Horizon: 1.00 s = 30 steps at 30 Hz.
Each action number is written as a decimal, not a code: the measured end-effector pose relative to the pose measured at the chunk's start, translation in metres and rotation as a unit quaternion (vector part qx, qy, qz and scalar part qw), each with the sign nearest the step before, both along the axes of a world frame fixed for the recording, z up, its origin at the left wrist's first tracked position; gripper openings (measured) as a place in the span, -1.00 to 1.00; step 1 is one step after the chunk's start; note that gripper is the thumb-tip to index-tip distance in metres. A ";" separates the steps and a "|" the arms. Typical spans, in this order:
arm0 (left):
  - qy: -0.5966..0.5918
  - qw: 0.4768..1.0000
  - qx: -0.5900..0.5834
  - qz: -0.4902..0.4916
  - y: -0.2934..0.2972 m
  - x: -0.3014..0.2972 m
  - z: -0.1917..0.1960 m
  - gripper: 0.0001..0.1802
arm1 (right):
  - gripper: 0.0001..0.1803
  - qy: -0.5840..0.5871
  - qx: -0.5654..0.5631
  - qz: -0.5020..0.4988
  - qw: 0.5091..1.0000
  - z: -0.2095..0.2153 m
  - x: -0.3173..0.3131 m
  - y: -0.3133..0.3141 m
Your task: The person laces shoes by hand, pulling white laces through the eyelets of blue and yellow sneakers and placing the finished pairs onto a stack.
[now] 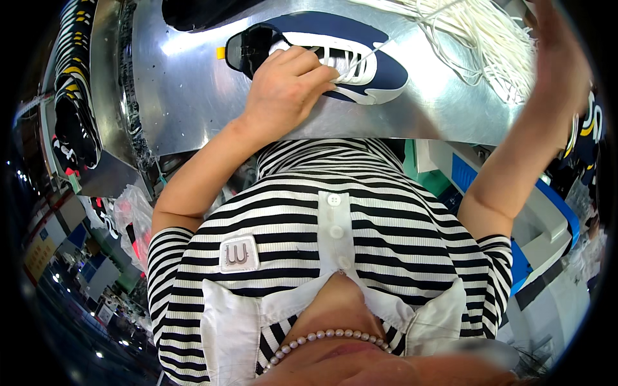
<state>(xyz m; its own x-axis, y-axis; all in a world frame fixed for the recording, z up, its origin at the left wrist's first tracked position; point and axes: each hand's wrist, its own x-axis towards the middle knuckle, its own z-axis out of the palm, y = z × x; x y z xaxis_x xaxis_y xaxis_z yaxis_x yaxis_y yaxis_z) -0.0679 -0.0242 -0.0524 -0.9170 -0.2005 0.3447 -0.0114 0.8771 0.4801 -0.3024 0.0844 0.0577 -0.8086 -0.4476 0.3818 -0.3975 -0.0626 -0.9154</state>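
**Shiny metal bench in a busy workshop**

A polished steel surface (193, 83) fills the upper middle and throws back bright overhead light. Left of it stands a rack of dark shoes (76, 83); below that rack, a crumpled clear plastic bag (132, 219). Right of the surface sits a blue and white machine housing (547, 225). Far lower left of it, small ceiling lamps (58, 276) dot a dim hall

Brushed shiny sheet-metal worktable (193, 83) (glare patches); navy-and-white sneaker (360, 64), matt fabric upper, smooth white trim; heap of white woven cord laces (476, 38), matt, soft.
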 end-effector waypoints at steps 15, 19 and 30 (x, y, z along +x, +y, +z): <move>-0.042 0.945 0.145 0.290 -0.002 -0.017 -0.009 -0.48 | -0.76 -0.149 0.121 0.270 0.944 -0.136 0.067 -0.029; -0.057 0.933 0.114 0.337 0.000 -0.018 -0.016 -0.48 | -0.77 -0.135 0.123 0.270 0.946 -0.140 0.066 -0.029; -0.042 0.929 0.116 0.348 0.003 -0.019 -0.017 -0.50 | -0.82 0.046 0.261 0.274 0.925 -0.115 0.061 0.004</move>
